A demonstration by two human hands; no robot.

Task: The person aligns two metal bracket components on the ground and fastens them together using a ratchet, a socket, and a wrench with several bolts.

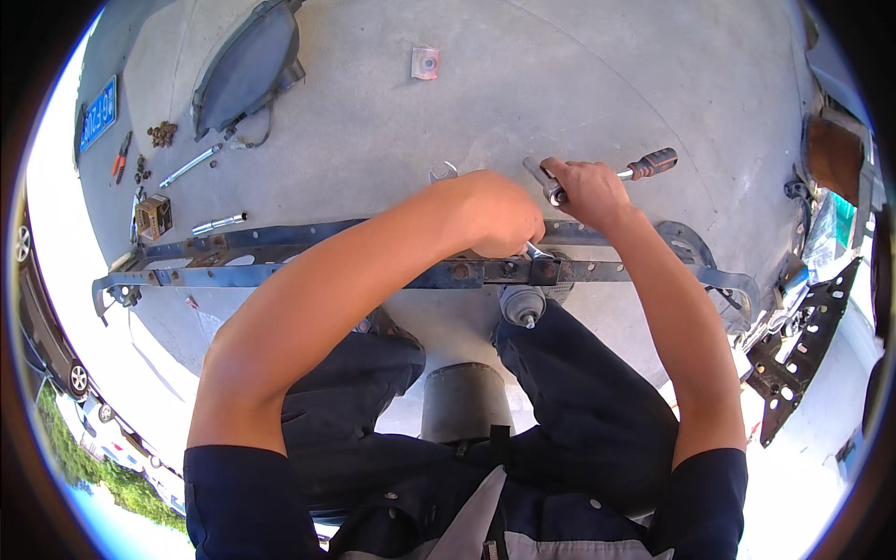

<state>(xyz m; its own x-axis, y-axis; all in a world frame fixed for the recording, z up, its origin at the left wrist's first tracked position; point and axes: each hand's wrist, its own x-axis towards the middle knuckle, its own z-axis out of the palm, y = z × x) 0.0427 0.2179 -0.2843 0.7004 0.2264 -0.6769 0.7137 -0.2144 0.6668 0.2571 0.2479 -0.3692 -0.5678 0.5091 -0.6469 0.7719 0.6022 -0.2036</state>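
Note:
A long dark metal crossmember (224, 276) with bolt holes lies across in front of my knees. My left hand (499, 213) is closed around a wrench (444, 173), whose open jaw sticks out beyond the knuckles. The wrench's other end shows below the fingers, close to a bracket (544, 273) on the bar. Just beyond the bar, my right hand (588, 191) grips a ratchet wrench near its head, with its red-and-black handle (653, 163) pointing right. A metal socket piece (537, 174) is at the ratchet's head. Under the bracket sits a round grey part (523, 306) with a central stud.
On the floor at left lie red-handled pliers (121, 157), a pile of rusty fasteners (161, 134), a long metal bar tool (189, 165), a long socket (220, 224) and a small box (153, 216). A dark housing (247, 70) lies farther off. A perforated black metal piece (793, 359) stands right.

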